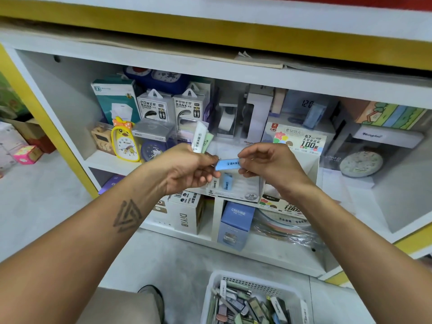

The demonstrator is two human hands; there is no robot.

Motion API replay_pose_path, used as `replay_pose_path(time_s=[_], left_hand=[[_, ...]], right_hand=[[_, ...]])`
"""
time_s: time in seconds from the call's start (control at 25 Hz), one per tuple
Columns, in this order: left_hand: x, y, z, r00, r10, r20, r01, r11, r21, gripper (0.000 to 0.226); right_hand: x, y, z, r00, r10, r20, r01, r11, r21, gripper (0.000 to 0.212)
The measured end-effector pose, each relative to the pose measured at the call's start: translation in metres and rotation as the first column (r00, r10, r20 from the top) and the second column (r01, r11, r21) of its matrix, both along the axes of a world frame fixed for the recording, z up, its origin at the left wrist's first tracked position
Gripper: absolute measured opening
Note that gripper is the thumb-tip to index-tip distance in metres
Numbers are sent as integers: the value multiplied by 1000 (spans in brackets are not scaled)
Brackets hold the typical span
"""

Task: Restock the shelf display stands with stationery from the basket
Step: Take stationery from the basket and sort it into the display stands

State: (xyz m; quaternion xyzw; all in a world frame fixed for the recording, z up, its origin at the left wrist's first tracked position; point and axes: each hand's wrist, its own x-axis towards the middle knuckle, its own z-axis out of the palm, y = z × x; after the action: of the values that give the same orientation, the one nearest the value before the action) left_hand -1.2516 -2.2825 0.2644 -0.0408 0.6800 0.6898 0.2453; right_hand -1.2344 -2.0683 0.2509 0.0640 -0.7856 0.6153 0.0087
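Observation:
My left hand (187, 169) holds a white lead case (199, 136) and a green one (208, 142) that stick up out of its grip. Between both hands is a blue lead case (228, 164), pinched at one end by my left fingertips and at the other by my right hand (268, 163). Just below it stands the white display stand (236, 187) on the shelf, with a blue case (227, 181) and a white one in its slots. The white basket (252, 280) of several mixed cases sits on the floor at the bottom.
The white shelf (112, 163) holds power bank boxes (153, 108), a yellow duck clock (125, 141), a round clock (361, 163) and a lead refill display card (301, 139). Below are a DIY box (187, 216) and a blue box (236, 220). My shoe (152, 295) is by the basket.

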Motion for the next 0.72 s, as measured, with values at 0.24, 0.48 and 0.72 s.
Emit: replay_pose_path(time_s=[0.24, 0.48, 0.72], left_hand=[[3, 5, 1, 998, -26, -50, 22, 997, -77, 17], [1, -8, 2, 998, 28, -63, -38, 986, -162, 24], [3, -12, 1, 999, 9, -40, -17, 980, -198, 24]], right_hand=[[-1, -16, -1, 962, 203, -184, -43, 775, 630, 19], [-15, -4, -8, 983, -48, -176, 104, 941, 322, 16], [-22, -11, -26, 961, -38, -275, 177, 847, 500, 7]])
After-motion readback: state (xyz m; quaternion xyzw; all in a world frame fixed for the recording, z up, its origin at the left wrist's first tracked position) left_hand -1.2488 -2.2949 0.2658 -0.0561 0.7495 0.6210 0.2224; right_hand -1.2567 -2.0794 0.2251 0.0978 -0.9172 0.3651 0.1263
